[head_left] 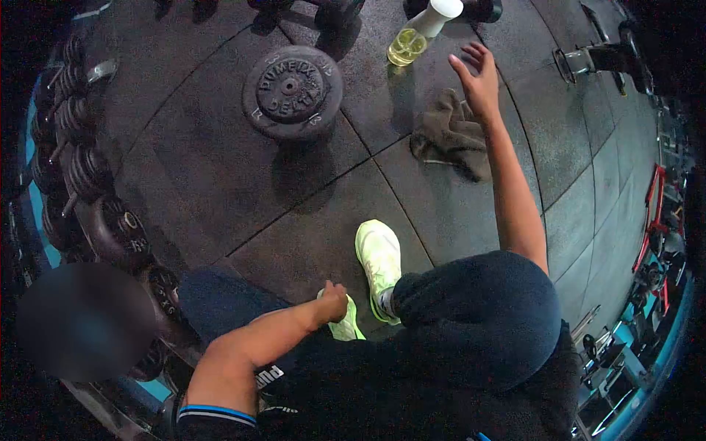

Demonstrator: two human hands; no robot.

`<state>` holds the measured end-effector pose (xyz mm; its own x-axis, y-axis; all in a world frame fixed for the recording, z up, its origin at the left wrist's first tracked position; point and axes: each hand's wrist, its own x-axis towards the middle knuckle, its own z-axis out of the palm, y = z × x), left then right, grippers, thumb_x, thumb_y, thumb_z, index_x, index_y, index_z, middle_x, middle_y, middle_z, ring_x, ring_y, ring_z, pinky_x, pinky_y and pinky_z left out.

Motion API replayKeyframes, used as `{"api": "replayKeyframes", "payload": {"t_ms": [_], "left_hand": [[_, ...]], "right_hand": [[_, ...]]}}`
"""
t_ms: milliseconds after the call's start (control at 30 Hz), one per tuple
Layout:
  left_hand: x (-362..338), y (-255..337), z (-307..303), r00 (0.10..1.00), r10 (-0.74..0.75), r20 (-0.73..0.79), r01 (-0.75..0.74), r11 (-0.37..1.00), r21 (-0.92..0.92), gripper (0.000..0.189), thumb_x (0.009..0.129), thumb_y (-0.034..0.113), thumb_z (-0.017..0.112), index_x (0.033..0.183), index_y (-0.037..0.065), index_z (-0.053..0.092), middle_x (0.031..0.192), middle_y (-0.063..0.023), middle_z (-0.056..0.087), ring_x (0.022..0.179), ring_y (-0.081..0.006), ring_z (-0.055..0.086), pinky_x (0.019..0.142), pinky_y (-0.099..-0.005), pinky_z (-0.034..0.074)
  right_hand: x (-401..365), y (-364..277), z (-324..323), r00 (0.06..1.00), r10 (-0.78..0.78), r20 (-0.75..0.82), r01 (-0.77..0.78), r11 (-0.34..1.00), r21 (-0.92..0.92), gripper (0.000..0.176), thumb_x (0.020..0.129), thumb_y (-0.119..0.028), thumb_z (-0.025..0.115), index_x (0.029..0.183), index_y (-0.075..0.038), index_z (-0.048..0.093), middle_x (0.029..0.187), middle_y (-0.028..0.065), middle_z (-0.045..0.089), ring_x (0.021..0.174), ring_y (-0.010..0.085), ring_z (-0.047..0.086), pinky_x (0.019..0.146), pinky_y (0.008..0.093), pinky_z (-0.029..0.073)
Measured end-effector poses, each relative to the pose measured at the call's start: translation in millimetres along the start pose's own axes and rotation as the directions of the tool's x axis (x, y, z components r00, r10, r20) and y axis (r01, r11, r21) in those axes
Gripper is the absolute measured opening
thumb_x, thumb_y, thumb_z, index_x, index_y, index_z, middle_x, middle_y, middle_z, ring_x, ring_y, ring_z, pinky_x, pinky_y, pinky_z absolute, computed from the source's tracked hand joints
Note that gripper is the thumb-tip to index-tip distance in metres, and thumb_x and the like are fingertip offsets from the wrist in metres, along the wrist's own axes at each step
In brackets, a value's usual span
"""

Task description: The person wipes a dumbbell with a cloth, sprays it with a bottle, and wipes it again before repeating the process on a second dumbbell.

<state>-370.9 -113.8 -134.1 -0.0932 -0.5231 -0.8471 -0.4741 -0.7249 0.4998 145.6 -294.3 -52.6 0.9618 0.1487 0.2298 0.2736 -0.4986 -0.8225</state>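
Observation:
My right hand (478,77) reaches forward over the floor with its thumb and fingers apart and nothing in it. Just beyond it to the left stands a clear bottle (409,47) with a white top and yellowish liquid in it. Below that hand a crumpled dark towel (448,136) lies on the floor, partly hidden by my forearm. My left hand (333,301) hangs low over one of my yellow-green shoes, its fingers loosely curled together, with nothing visible in them.
A heavy round dumbbell (293,92) stands on end on the dark tiled floor (294,198). More dumbbells (334,11) lie at the top edge. Along the left runs a rack of dumbbells (84,169). Metal gym equipment (585,60) stands at right, with a red frame (651,209) further down.

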Motion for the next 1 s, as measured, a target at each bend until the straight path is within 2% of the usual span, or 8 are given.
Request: {"api": "replayKeyframes", "payload": {"t_ms": [100,133,367,500,533,733,833,1000], "left_hand": [[-13.6,3.9,-15.0,0.998,-0.015,-0.063,0.019,0.998,0.066,0.047,0.086,0.034,0.068,0.13,0.016,0.067,0.136,-0.006,0.056,0.128,-0.028,0.046,0.096,-0.0551,0.041],[-12.6,0.5,-19.9,0.999,0.011,-0.031,-0.009,0.999,0.05,0.049,0.085,0.034,0.07,0.13,0.014,0.067,0.134,-0.0069,0.056,0.127,-0.0268,0.046,0.092,-0.0505,0.042],[-25.3,-4.6,-34.3,0.996,0.047,-0.074,-0.044,0.998,0.044,0.05,0.084,0.034,0.07,0.127,0.009,0.068,0.134,-0.0078,0.058,0.125,-0.0248,0.049,0.092,-0.0446,0.041],[-31.7,-6.2,-38.8,0.993,0.045,-0.108,-0.043,0.999,0.026,0.048,0.083,0.033,0.07,0.125,0.01,0.07,0.131,-0.0083,0.061,0.124,-0.0255,0.051,0.092,-0.0457,0.041],[-33.8,-5.5,-41.5,0.993,0.044,-0.113,-0.042,0.999,0.023,0.048,0.083,0.033,0.07,0.125,0.01,0.07,0.13,-0.0086,0.062,0.124,-0.0257,0.052,0.093,-0.046,0.041],[-24.3,-4.3,-35.3,0.992,0.042,-0.117,-0.046,0.998,-0.035,0.048,0.084,0.034,0.071,0.126,0.011,0.069,0.133,-0.0102,0.061,0.126,-0.0293,0.052,0.093,-0.0475,0.042],[-13.9,-2.7,-40.1,1.0,0.02,-0.002,-0.02,0.999,-0.031,0.051,0.084,0.036,0.072,0.127,0.01,0.068,0.134,-0.0109,0.06,0.127,-0.0309,0.051,0.092,-0.0496,0.043],[-16.3,-7.1,-41.0,0.998,0.016,-0.062,-0.021,0.996,-0.085,0.05,0.075,0.039,0.073,0.117,0.012,0.074,0.127,-0.0107,0.063,0.122,-0.0284,0.055,0.093,-0.0476,0.045]], "right_hand": [[21.1,-20.1,18.8,0.998,-0.062,0.019,0.061,0.995,0.076,0.077,0.087,-0.037,0.079,0.144,-0.002,0.041,0.14,0.0186,0.055,0.133,0.03,0.051,0.107,0.0426,0.044],[29.6,-23.3,24.0,0.997,-0.082,0.011,0.081,0.995,0.061,0.085,0.08,-0.038,0.084,0.142,-0.001,0.041,0.14,0.0204,0.054,0.129,0.032,0.054,0.105,0.042,0.046],[42.9,-36.9,43.0,0.995,-0.074,0.066,0.063,0.985,0.158,0.093,0.079,-0.039,0.086,0.144,0.001,0.034,0.144,0.0251,0.047,0.139,0.0346,0.044,0.11,0.0484,0.043],[57.9,-29.1,51.0,0.989,-0.147,0.028,0.135,0.954,0.27,0.09,0.078,-0.035,0.088,0.141,0.002,0.034,0.14,0.023,0.049,0.131,0.0312,0.052,0.107,0.0425,0.047],[58.0,-34.3,52.1,0.986,-0.162,-0.033,0.165,0.965,0.204,0.078,0.079,-0.031,0.088,0.133,0.002,0.043,0.132,0.0195,0.057,0.122,0.0274,0.058,0.102,0.0368,0.05],[69.7,-40.4,66.5,0.996,-0.08,-0.035,0.088,0.921,0.38,0.067,0.079,-0.021,0.087,0.131,-0.004,0.049,0.117,0.0078,0.06,0.113,0.0199,0.058,0.094,0.0348,0.049],[74.0,-36.3,68.0,0.995,-0.09,-0.048,0.101,0.944,0.315,0.066,0.08,-0.023,0.086,0.131,-0.004,0.049,0.115,0.0069,0.061,0.107,0.019,0.058,0.091,0.0337,0.049],[72.3,-45.6,67.0,0.993,-0.09,-0.08,0.102,0.981,0.168,0.065,0.081,-0.026,0.085,0.131,-0.004,0.051,0.113,0.0061,0.063,0.105,0.0182,0.059,0.091,0.0336,0.048]]}}
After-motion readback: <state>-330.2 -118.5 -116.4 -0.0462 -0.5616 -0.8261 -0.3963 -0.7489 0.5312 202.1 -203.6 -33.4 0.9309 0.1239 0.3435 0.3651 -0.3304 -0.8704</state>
